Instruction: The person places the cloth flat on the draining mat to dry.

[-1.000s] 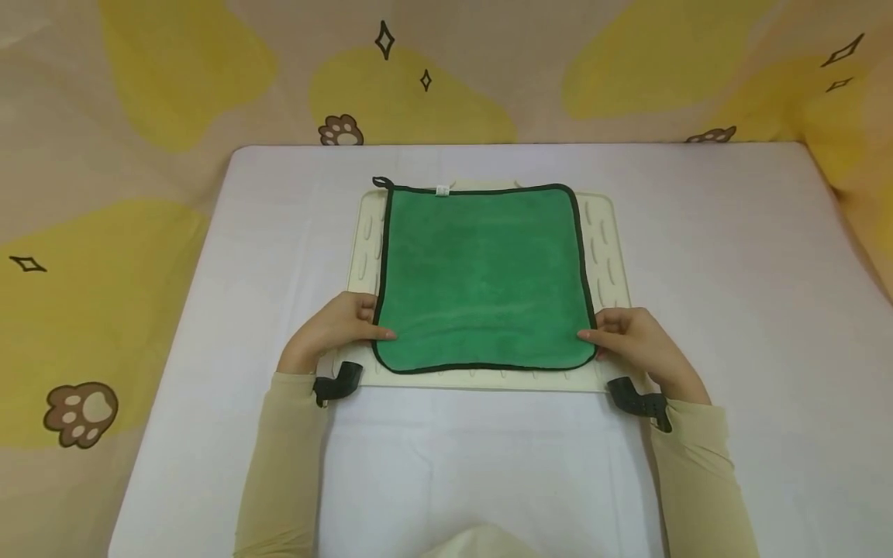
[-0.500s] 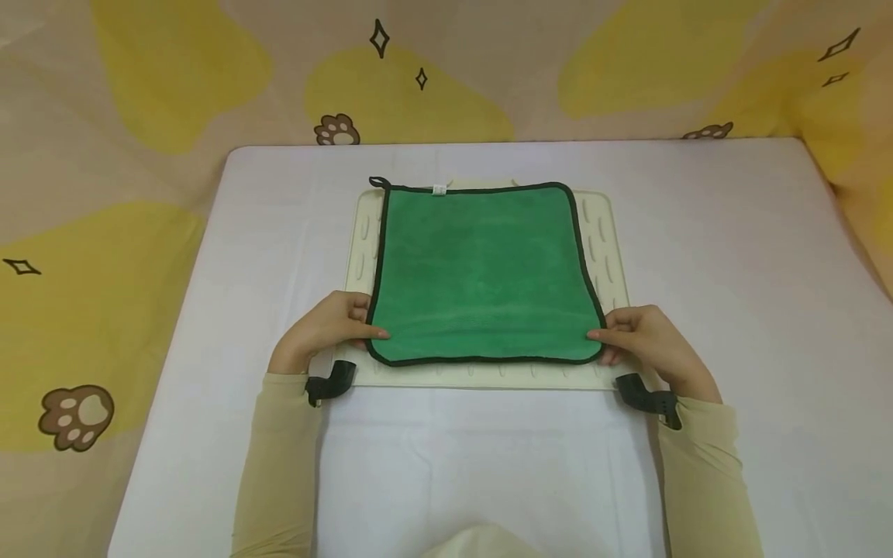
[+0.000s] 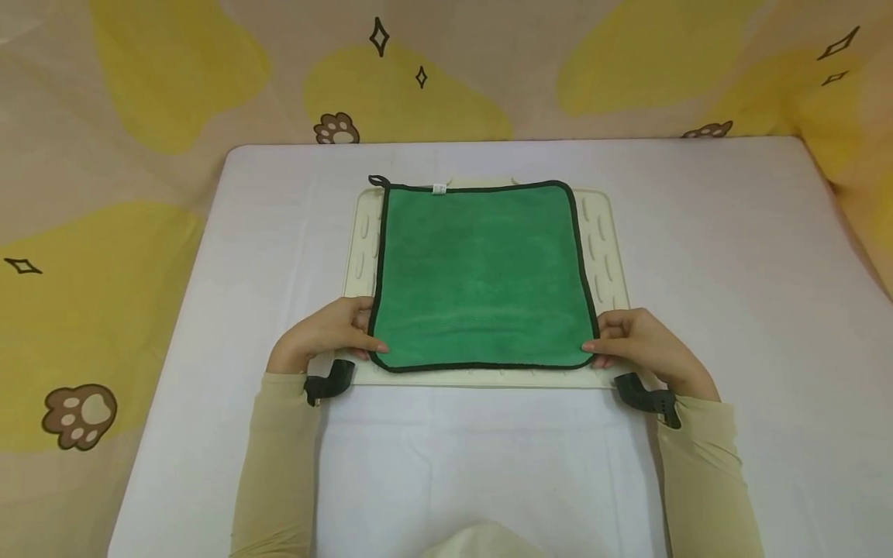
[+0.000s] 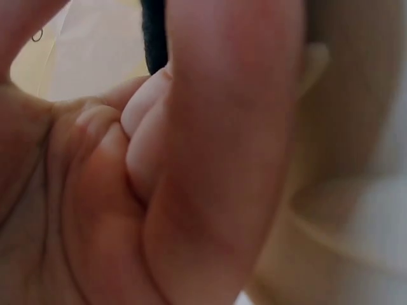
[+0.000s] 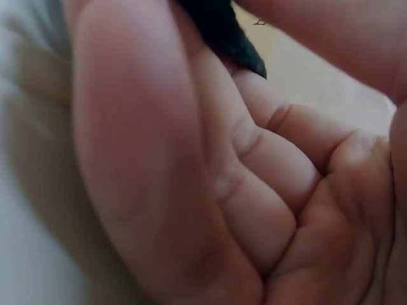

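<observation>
A green towel (image 3: 481,271) with a dark trim lies spread over a cream ribbed mat (image 3: 605,240) in the head view. My left hand (image 3: 331,329) pinches its near left edge, thumb on top and fingers beneath. At the near right edge, my right hand (image 3: 638,345) pinches the towel the same way. A hanging loop (image 3: 379,180) sticks out at the towel's far left corner, with a small white label beside it. Both wrist views show curled fingers close up, with a bit of dark trim (image 4: 154,38) between them.
The mat rests on a table with a white cover (image 3: 732,256). A yellow and beige patterned cloth (image 3: 446,70) hangs behind and to the left. Black wrist mounts (image 3: 331,381) sit below both hands.
Both hands first spread slightly apart, pulling the towel's near edge wider and a little away from me. Since then that edge has come back slightly nearer, still pinched.
</observation>
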The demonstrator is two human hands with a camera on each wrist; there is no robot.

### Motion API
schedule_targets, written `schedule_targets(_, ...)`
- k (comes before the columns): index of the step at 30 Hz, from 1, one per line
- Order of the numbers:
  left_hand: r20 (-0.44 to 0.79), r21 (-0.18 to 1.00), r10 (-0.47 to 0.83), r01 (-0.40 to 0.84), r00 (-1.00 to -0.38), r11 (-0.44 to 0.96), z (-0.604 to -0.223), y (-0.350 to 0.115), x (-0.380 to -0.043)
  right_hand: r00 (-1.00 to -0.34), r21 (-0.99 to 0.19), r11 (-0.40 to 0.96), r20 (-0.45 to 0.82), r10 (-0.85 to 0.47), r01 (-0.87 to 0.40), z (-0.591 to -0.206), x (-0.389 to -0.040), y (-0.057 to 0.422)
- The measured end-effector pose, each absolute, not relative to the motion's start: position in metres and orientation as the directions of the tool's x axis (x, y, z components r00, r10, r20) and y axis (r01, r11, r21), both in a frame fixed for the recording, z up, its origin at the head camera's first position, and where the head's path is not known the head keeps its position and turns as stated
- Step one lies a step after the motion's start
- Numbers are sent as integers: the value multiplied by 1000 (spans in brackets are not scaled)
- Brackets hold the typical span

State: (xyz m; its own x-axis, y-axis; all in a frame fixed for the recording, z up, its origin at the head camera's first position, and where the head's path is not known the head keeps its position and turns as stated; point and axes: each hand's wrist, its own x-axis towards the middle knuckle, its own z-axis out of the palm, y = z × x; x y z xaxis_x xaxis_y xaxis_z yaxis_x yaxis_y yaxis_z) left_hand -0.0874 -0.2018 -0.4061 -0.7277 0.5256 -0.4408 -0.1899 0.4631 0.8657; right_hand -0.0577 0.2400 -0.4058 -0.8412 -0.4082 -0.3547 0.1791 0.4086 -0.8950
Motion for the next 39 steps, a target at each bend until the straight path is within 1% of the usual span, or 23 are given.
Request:
schedule_targets(11,-475,846,508,-216,-719,487,-403,-204,-87,-824,-883,428,-382,-418,193,-407,-59,240)
schedule_targets(15,-483,840,507,-214,-714,499,-402,-204,-86,-812,-880,418,-407,-418,226,-405,-59,240)
schedule_targets(20,-489,845,511,-239,-707,478,-402,-206,-85,-802,-869,416,-442,-403,270,-403,-58,240)
schedule_targets(27,-478,856,533,-233,-698,462,-402,-207,-85,-796,-866,426,-442,-414,260,-404,-58,240)
schedule_targets(34,-502,837,535,-226,-680,498,-402,-207,-85,-789,-864,436,-444,-424,252,-405,-59,241)
schedule_targets(39,-507,836,532,-235,-678,497,-402,-208,-86,-790,-861,443,-446,-421,250,-403,-59,241)
